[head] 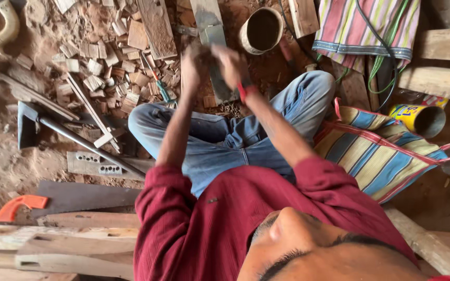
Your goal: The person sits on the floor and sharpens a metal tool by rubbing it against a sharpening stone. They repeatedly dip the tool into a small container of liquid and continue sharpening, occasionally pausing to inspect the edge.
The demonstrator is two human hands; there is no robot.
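An orange-handled saw (16, 206) lies flat on dusty ground beside pale, blocky wood offcuts (105, 57). The blurred left hand (192, 65) and right hand (230, 65) meet over a grey, rough plank (212, 31); their grip cannot be told. Farther right sit a round wooden cup (261, 30) and striped woven bag (378, 153).

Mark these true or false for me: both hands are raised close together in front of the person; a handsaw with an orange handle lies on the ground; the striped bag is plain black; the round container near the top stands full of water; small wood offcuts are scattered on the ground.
1. True: the left hand and right hand are raised close together, blurred.
2. True: the handsaw has an orange handle.
3. False: the striped bag is yellow, blue and red.
4. False: the round container lies tipped and looks empty.
5. True: wood offcuts litter the ground.
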